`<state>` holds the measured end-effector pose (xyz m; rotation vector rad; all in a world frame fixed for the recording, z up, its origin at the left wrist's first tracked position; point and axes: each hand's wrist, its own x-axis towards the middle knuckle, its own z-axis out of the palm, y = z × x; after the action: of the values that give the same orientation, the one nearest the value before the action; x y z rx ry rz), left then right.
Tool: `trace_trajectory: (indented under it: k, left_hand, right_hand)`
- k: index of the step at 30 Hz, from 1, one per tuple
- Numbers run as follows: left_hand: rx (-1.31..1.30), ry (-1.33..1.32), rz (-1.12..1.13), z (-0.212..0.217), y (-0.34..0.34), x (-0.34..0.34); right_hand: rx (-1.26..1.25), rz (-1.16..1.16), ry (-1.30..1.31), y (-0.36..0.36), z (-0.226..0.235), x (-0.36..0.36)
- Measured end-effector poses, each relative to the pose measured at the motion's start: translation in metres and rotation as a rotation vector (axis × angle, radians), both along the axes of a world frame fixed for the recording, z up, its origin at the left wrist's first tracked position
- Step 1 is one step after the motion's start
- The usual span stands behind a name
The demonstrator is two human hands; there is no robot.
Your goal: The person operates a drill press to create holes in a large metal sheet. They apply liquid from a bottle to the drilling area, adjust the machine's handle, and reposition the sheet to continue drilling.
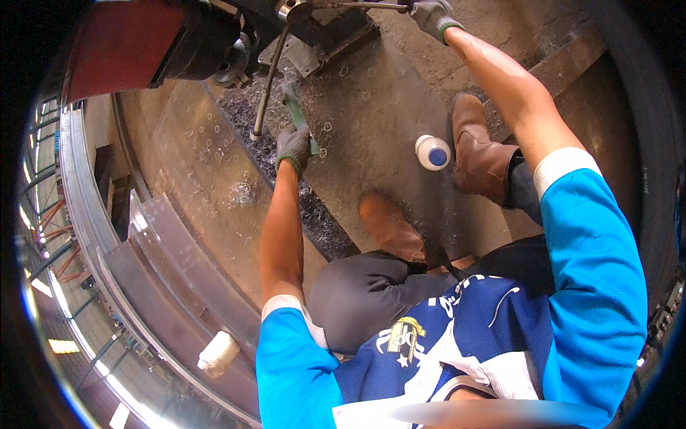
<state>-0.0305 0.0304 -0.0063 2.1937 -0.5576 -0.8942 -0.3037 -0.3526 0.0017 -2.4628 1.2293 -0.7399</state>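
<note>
My right hand [431,19], in a grey knit glove with a green cuff, is closed around the outer end of a metal feed lever [361,6]. That lever runs from a shiny round hub [293,10] on a red and black drilling machine [121,46]. A second lever [270,82] slopes down from the same hub to a knobbed end. My left hand [291,148], gloved alike, is closed on a flat green-handled tool [296,111] just right of that knob. The tool's upper end looks greyish; its exact kind is unclear.
Dark metal shavings [314,214] lie along the edge of a large steel plate [379,129] marked with small chalk rings. A white bottle with a blue cap [433,153] stands near my brown boots [477,146]. Steel beams [164,264] at left carry a whitish object [218,354].
</note>
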Motion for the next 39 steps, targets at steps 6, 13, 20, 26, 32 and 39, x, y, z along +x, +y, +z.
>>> trace_trajectory:
  k: [6,13,20,26,32,39]
  left_hand:
    - [-0.266,0.013,0.125,-0.002,-0.016,-0.008]
    - [0.149,-0.311,0.216,0.011,0.044,-0.057]
    - [-0.029,-0.509,-0.459,-0.064,0.049,-0.072]
    - [0.352,-0.556,-0.071,-0.05,0.055,0.001]
    - [0.039,-0.572,0.103,-0.04,0.105,-0.057]
    - [0.178,-0.432,-0.33,-0.061,0.042,-0.02]
  right_hand:
    - [-0.024,-0.004,0.033,-0.008,-0.01,-0.003]
    - [-0.103,0.058,-0.007,-0.01,-0.005,-0.004]
    - [-0.101,0.228,-0.162,-0.007,0.006,-0.009]
    - [-0.056,0.263,-0.084,-0.006,0.013,-0.008]
    - [0.248,0.251,-0.093,0.003,0.033,-0.009]
    - [0.151,0.219,-0.035,0.009,0.045,-0.002]
